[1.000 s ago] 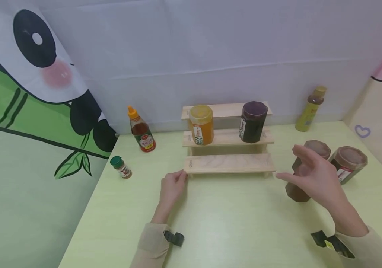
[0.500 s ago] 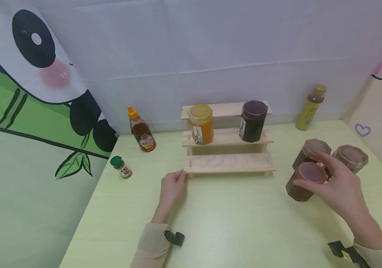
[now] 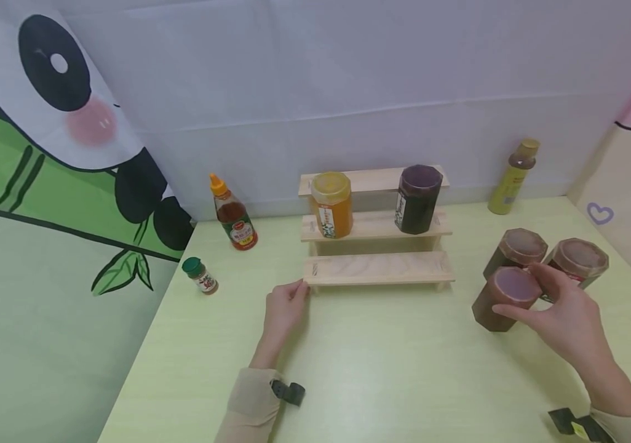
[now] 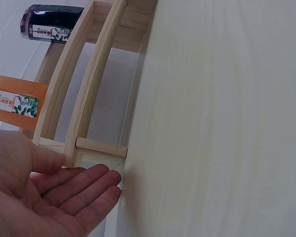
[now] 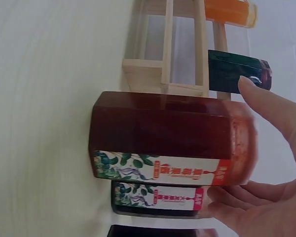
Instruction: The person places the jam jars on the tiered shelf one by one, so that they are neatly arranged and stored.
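With thumb and index finger, my left hand (image 3: 285, 309) pinches the near left corner of a three-tier wooden rack (image 3: 379, 269); its other fingers lie extended beside the leg. My right hand (image 3: 567, 314) spreads around the lid of a reddish-brown octagonal jar (image 3: 495, 307), standing upright on the table. In the right wrist view the thumb (image 5: 269, 106) shows a small gap to the jar's side, while the fingers (image 5: 246, 197) lie at the lid's opposite side. A yellow-orange jar (image 3: 333, 212) and a dark purple jar (image 3: 417, 206) stand on the middle tier.
Two more dark jars, a back one (image 3: 520, 246) and a right one (image 3: 581, 258), stand close behind the reddish-brown one. A yellow-labelled bottle (image 3: 509, 181) is at the back right. Left of the rack are an orange-capped sauce bottle (image 3: 236, 218) and a green-capped spice jar (image 3: 202, 277).
My right hand has moved right and down to the reddish-brown jar, and its thumb and index finger have drawn closer around the lid. My left hand stays at the rack's corner.
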Available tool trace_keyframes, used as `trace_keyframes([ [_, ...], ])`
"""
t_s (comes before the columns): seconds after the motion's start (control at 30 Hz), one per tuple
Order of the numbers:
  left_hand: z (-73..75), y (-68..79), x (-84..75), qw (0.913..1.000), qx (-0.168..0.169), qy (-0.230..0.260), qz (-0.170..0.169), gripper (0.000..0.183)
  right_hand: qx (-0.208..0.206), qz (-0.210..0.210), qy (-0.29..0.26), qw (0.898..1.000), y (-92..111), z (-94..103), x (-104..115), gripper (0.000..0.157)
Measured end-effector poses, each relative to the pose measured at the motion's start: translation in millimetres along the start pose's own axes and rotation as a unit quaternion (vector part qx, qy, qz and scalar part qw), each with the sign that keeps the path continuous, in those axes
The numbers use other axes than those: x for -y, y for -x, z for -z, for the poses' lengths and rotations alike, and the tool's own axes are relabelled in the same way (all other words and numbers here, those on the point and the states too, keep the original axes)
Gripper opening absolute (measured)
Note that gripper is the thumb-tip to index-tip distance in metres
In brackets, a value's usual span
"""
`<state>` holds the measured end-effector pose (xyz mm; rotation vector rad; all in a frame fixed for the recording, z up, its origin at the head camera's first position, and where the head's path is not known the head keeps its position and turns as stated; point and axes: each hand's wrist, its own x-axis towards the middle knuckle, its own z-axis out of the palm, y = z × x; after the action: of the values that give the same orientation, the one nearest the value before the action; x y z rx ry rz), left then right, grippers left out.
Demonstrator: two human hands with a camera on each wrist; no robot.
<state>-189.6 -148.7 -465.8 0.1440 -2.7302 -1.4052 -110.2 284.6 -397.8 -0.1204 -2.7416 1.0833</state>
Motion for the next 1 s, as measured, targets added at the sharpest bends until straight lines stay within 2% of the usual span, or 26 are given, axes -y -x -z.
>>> trace_keyframes([
  [0.13,-0.4,-0.5,0.9,1.0000,-0.001,0.000,-0.001,0.028,0.011,0.003,-0.005,1.000,-2,-2.8,-8,0.090],
  [0.47,-0.6,0.0,-0.3,1.0000,-0.001,0.000,0.003,0.028,0.041,-0.034,-0.007,0.999,-1,-12.7,-22,0.092],
  [0.77,0.5,0.7,-3.7,1.0000,0.001,0.000,0.003,0.028,0.035,-0.036,0.003,0.999,-2,-22.3,-30,0.075],
  [1.0,1.4,1.5,-5.6,1.0000,0.001,0.000,0.004,0.028,0.037,-0.029,0.011,0.999,-4,-30.7,-38,0.069],
])
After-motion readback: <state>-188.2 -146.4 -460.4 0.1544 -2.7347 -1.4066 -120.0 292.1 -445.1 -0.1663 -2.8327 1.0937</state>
